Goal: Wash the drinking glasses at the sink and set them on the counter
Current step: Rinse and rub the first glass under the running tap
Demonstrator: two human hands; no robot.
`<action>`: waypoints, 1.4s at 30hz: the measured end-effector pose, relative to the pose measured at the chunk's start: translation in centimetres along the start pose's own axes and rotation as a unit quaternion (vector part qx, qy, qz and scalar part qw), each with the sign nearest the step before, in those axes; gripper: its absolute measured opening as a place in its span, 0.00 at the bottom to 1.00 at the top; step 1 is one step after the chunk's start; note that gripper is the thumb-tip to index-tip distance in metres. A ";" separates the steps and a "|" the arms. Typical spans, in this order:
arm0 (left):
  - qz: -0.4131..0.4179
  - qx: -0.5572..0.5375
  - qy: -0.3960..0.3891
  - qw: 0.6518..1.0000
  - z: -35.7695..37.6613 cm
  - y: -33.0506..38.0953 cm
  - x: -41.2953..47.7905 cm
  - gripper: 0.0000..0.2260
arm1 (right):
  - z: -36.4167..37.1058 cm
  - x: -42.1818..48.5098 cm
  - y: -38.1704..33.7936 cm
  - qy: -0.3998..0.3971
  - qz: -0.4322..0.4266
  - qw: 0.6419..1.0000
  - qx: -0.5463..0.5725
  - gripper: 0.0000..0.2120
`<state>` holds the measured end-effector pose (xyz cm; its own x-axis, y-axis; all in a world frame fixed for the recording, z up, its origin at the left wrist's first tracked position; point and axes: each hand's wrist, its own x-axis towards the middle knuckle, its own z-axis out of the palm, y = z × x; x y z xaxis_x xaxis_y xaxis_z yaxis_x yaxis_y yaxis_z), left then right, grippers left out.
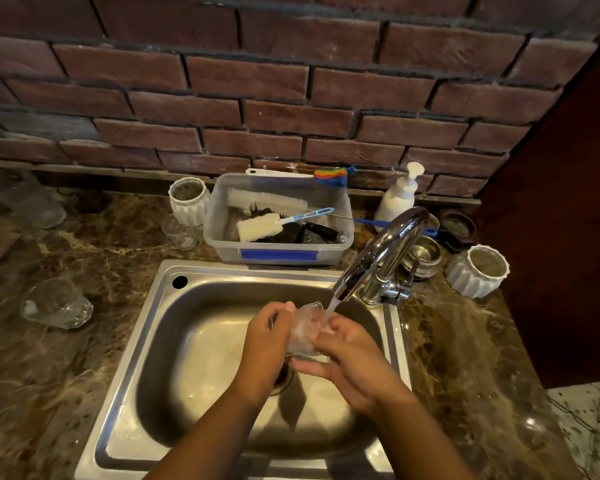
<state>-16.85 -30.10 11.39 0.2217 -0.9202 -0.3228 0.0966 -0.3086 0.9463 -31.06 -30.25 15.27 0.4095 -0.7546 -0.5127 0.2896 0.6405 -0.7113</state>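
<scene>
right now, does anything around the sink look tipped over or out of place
One thing: the clear faceted drinking glass on the brown marble counter left of the steel sink seems to lie tipped on its side rather than upright, though the wide lens may exaggerate that. Nothing looks spilled or broken.

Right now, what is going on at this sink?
A person is rinsing a glass under the running tap, over the sink. The left hand grips it from one side and the right hand holds it from the other. A second glass sits on the counter left of the sink, and a small glass stands beside the tub of brushes.
</scene>
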 end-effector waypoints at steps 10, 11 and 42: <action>-0.188 -0.116 -0.053 0.974 0.2 1.7 -0.2 0.14 | -1.4 0.1 1.2 -0.031 -0.253 0.798 -0.546 0.13; -0.181 -0.109 -0.045 0.976 0.3 1.7 -0.2 0.14 | -1.3 0.0 1.4 -0.024 -0.244 0.812 -0.530 0.13; 0.082 0.081 -0.011 0.993 -0.2 -1.7 -0.9 0.11 | 1.0 0.3 1.7 0.029 0.037 0.999 -0.027 0.12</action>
<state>-17.05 -28.69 10.07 0.2005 -0.9657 -0.1652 -0.0970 -0.1874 0.9775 -29.56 -29.23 14.34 0.3763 -0.7142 -0.5902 0.2132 0.6867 -0.6950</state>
